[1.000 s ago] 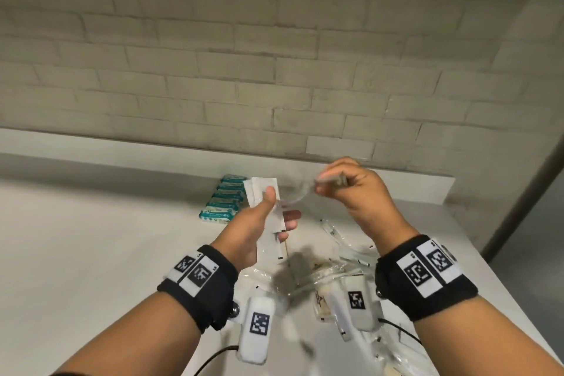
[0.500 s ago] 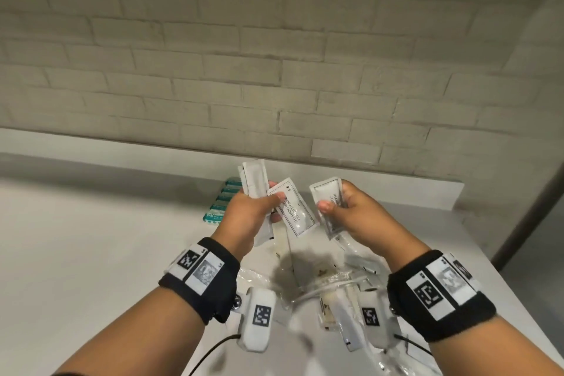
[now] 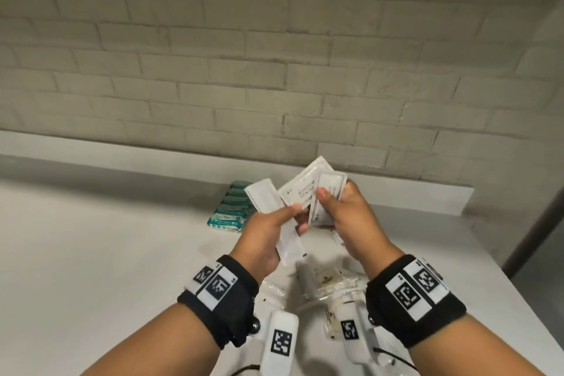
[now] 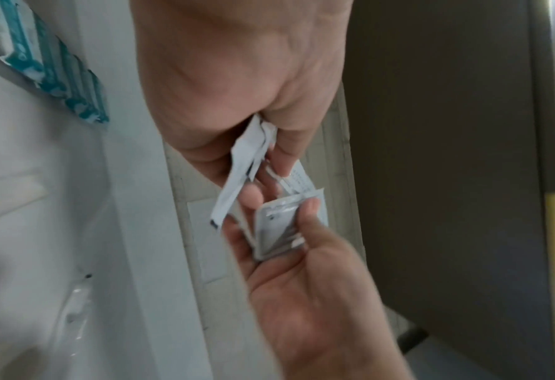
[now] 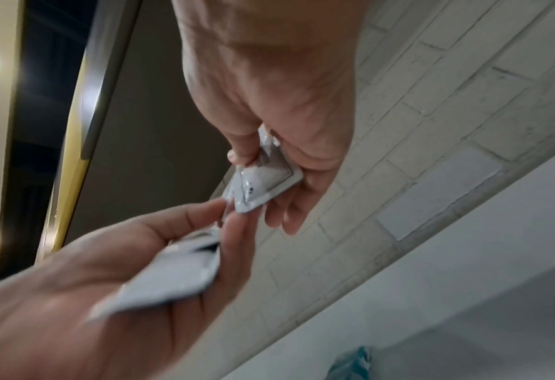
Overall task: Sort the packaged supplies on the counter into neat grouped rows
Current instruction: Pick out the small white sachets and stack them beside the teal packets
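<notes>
Both hands are raised above the counter (image 3: 91,253), close together. My left hand (image 3: 297,218) grips a fan of several white sachets (image 3: 263,196), one of them with printed text (image 3: 300,189). My right hand (image 3: 332,196) pinches one more white sachet (image 3: 332,182) between thumb and fingers, laid against that fan. The left wrist view has the held sachets (image 4: 246,156) under my left hand (image 4: 262,164) and the right hand's sachet (image 4: 277,226) just below. In the right wrist view, my right hand (image 5: 253,167) pinches its sachet (image 5: 262,180) beside the left hand's bundle (image 5: 171,277).
A row of several teal-and-white packets (image 3: 230,207) lies by the back ledge, left of the hands. Clear plastic-wrapped items (image 3: 329,282) are scattered on the counter under my wrists. The brick wall (image 3: 274,70) is behind, and the counter's right edge (image 3: 518,290) is near.
My right hand has brought its sachet left until it overlaps the fan in my left hand. Both hands have risen slightly and closed the gap between them.
</notes>
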Available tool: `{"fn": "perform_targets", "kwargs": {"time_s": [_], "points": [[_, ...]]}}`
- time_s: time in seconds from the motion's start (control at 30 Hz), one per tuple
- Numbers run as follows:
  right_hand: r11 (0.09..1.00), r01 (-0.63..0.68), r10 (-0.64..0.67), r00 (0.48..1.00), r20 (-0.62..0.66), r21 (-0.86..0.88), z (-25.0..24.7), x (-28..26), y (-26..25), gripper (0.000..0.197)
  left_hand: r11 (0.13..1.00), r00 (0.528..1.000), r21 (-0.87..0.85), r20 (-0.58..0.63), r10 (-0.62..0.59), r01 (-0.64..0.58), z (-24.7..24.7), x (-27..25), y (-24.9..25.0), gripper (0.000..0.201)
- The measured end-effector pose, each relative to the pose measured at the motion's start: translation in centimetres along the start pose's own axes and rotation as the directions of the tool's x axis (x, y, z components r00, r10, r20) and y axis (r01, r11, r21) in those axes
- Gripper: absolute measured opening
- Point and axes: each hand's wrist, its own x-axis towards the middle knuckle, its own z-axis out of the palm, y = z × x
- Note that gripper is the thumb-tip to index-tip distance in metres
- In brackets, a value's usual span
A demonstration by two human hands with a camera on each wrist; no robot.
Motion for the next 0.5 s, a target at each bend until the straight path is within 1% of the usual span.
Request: {"fn": "perform_targets", "kwargs": {"time_s": [0.03, 0.1, 0.17, 0.23, 0.27, 0.33, 0.4, 0.47, 0.5], "points": [[0.999, 0.007, -0.005, 0.999, -0.039, 0.04, -0.1, 0.2, -0.3, 0.024, 0.999, 1.0, 0.05, 0.021, -0.014, 0.013, 0.0, -0.2, -0.6, 0.014], [0.997, 0.003, 0.002, 0.998, -0.06, 0.081, -0.2, 0.4, -0.5, 0.021, 0.992, 0.998, 0.123, 0.045, -0.043, 0.037, 0.1, -0.5, -1.4, 0.014], [0.993, -0.017, 0.02, 0.999, -0.031, 0.113, -0.1, 0.4, -0.4, 0.031, 0.977, 0.994, 0.205, 0.081, -0.07, 0.052, 0.1, -0.6, -1.8, 0.016], [0.991, -0.041, 0.045, 0.999, -0.025, 0.13, -0.1, 0.5, 0.0, 0.044, 0.959, 0.985, 0.269, 0.118, -0.125, 0.089, 0.2, -0.9, -1.8, 0.018], [0.99, -0.045, 0.052, 0.998, -0.047, 0.134, -0.2, 0.6, 0.2, 0.046, 0.954, 0.98, 0.275, 0.122, -0.156, 0.117, 0.3, -1.1, -1.7, 0.018], [0.994, -0.022, 0.036, 0.991, -0.128, 0.108, -0.6, 0.9, 0.4, 0.04, 0.948, 0.975, 0.262, 0.085, -0.207, 0.179, 0.0, -1.1, -1.4, 0.015], [0.994, -0.026, 0.047, 0.979, -0.199, 0.105, -1.3, 1.3, 0.7, 0.032, 0.947, 0.969, 0.219, 0.024, -0.247, 0.236, -0.5, -1.0, -1.0, 0.023], [0.977, -0.098, 0.136, 0.969, -0.205, 0.187, -2.1, 1.6, 1.0, 0.035, 0.955, 0.963, 0.135, 0.016, -0.27, 0.265, -1.2, -0.8, -0.4, 0.035], [0.962, -0.148, 0.19, 0.967, -0.17, 0.231, -2.5, 1.6, 1.2, 0.036, 0.959, 0.964, 0.106, 0.017, -0.265, 0.261, -1.5, -0.8, -0.2, 0.039]]}}
